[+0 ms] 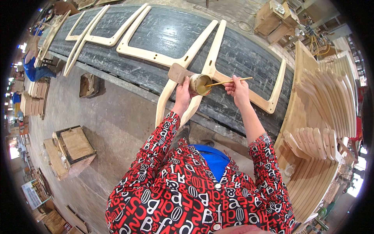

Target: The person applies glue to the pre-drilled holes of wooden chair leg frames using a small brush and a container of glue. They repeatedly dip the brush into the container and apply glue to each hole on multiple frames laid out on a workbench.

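Note:
My left hand (pixel 182 94) is closed around the side of a small round can (pixel 193 83) with yellowish-brown stuff inside. A thin wooden stick (pixel 221 82) is pinched in the fingers of my right hand (pixel 238 93). Its tip dips into the can. Just left of the can is a flat brown block with rounded corners (pixel 178 73); whether my left hand touches it I cannot tell. Below the can and my hands lie pale wooden frames (pixel 210 64) with angled legs and small dark slots. Beside them, another pale frame (pixel 154 57) shows two dark holes.
The frames rest on a long dark tabletop (pixel 163 35). Stacked curved wooden parts (pixel 331 97) stand on a wooden rack to the right. A wooden box (pixel 76 144) and a dark bin (pixel 90 85) sit on the floor to the left. A person in blue (pixel 34 69) is at the far left.

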Demonstrator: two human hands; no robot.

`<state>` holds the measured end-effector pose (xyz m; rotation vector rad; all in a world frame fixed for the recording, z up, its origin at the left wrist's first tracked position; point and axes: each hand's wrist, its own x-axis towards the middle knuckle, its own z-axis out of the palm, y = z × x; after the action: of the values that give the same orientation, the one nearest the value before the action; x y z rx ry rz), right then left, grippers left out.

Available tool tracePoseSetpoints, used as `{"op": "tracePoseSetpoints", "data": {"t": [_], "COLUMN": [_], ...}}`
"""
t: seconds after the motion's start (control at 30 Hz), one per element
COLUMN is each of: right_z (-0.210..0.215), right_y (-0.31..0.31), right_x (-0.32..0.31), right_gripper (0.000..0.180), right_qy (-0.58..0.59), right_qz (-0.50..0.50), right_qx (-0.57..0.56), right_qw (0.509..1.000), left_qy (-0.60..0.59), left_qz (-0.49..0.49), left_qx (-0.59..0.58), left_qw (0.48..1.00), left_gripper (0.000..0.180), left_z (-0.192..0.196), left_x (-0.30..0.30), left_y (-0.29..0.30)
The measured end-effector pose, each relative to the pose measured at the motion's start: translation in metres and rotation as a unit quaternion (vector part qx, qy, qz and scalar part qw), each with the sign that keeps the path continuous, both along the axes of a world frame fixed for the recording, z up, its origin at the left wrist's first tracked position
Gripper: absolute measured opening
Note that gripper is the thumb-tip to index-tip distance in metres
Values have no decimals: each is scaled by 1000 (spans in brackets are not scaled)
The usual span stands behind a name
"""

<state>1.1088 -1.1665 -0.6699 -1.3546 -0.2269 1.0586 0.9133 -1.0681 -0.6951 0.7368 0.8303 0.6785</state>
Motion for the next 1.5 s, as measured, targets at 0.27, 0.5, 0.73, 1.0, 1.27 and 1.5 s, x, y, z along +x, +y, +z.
{"op": "tracePoseSetpoints", "data": {"t": [0.27,0.5,0.73,1.0,1.27,1.5], "right_z": [4,-28,-47,-20,-17,-32], "right_y": [3,21,41,77,114,127], "right_x": [19,20,28,65,48,43], "right_gripper": [8,9,22,18,21,18], "right_qy": [29,74,167,-277,-521,-589], "right_qz": [14,-109,-179,-18,116,171], "right_qx": [123,104,42,50,-12,-19], "right_qw": [992,986,969,959,846,790], "left_qy": [-52,-84,-64,-10,-47,-48], "left_qz": [25,12,25,101,113,110], "left_qx": [-46,-42,-63,-99,-91,-91], "left_qw": [997,996,996,990,988,989], "left_gripper": [43,44,45,49,48,48], "left_z": [-10,-25,-41,-65,-70,-66], "left_x": [16,44,72,50,1,-13], "left_y": [28,51,64,73,61,57]}}
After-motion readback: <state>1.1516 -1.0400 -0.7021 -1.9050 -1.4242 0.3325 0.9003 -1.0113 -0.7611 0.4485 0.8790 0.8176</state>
